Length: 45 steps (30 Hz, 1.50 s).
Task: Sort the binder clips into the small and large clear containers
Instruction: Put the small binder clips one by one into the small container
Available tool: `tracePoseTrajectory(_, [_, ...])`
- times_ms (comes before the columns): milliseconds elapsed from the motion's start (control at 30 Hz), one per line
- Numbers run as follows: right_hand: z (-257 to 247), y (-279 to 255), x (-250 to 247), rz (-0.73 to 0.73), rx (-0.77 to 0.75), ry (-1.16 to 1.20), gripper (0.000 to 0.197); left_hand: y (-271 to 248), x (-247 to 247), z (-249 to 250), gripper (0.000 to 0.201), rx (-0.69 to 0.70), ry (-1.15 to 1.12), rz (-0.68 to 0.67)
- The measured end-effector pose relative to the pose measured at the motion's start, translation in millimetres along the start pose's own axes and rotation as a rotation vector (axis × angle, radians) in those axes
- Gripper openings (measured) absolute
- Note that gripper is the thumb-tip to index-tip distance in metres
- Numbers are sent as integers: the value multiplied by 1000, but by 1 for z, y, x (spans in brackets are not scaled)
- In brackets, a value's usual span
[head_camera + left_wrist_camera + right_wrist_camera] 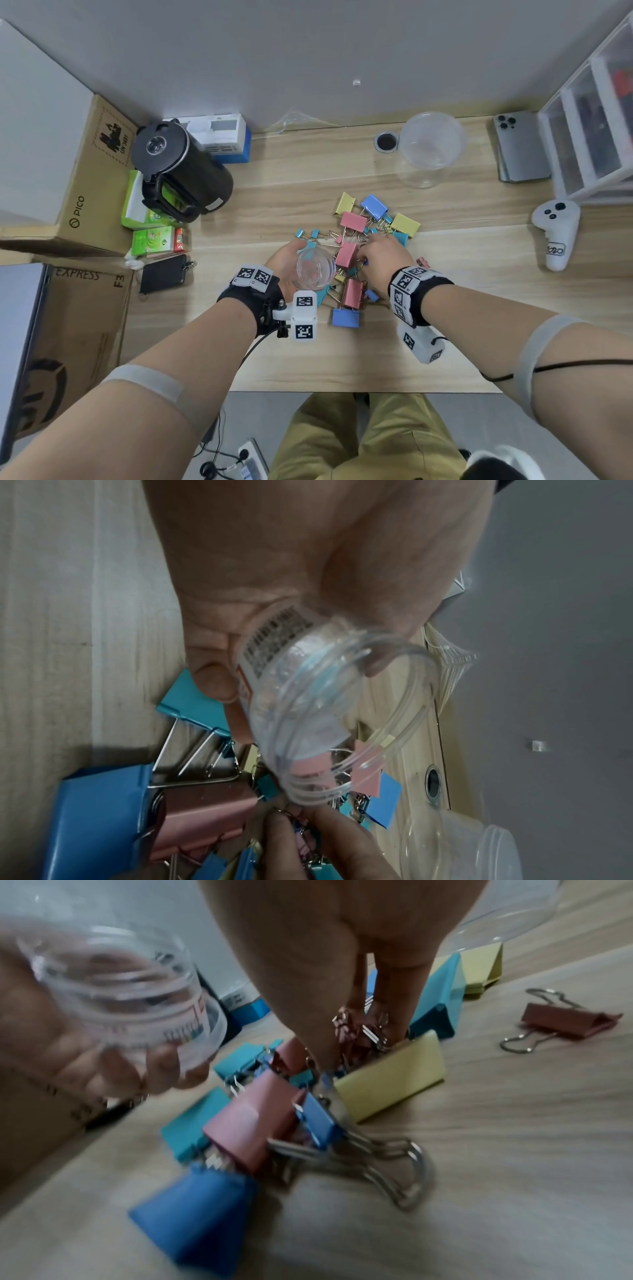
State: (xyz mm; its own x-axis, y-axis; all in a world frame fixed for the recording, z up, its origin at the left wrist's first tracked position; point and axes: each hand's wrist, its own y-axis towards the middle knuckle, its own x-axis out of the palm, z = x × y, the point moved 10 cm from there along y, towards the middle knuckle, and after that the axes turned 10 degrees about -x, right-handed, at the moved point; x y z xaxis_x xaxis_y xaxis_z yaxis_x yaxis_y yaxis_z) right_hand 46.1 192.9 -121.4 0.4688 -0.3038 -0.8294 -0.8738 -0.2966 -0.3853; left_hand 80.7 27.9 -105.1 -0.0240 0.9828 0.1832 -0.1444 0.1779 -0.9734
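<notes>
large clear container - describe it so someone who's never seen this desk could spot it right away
Start at the wooden desk and look to its far edge by the grey wall, right of the round cable hole. The large clear container stands there, open and apparently empty, beyond the pile of binder clips. Unlike the small clear container held in the left hand, it is wider and nobody touches it.

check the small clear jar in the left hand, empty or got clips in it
Looks empty: the small clear jar, held by the left hand, shows only clear walls.
</notes>
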Motion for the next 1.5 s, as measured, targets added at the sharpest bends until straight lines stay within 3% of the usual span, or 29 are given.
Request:
tracePoseTrajectory(333, [27,0,-35,69,193,379,12,-6,5,10,48,13,51,53])
tracePoseTrajectory(567, [49,-5,-25,31,397,1034,17,-9,7,10,44,5,19,71])
tracePoseTrajectory(700, [33,-2,-30,32,385,1332,32,-5,6,14,51,-17,42,75])
tracePoseTrajectory(833, [3,6,-36,-57,276,1484,39,-1,7,17,49,-30,25,123])
tracePoseTrajectory(900, [-10,8,-41,-71,231,1448,37,5,7,20,51,4,-16,132])
tracePoseTrajectory(1033, [-20,14,-59,34,130,1100,9,10,5,22,50,40,-98,141])
tracePoseTrajectory(1167, [-24,21,-77,166,54,870,9,15,-1,31,48,87,-64,209])
tracePoseTrajectory(1400, [-50,18,-83,144,-82,625,16,20,-8,38,44,123,-29,269])
tracePoseTrajectory(1500, [-57,20,-72,66,-114,612,25,18,-2,40,42,137,4,230])
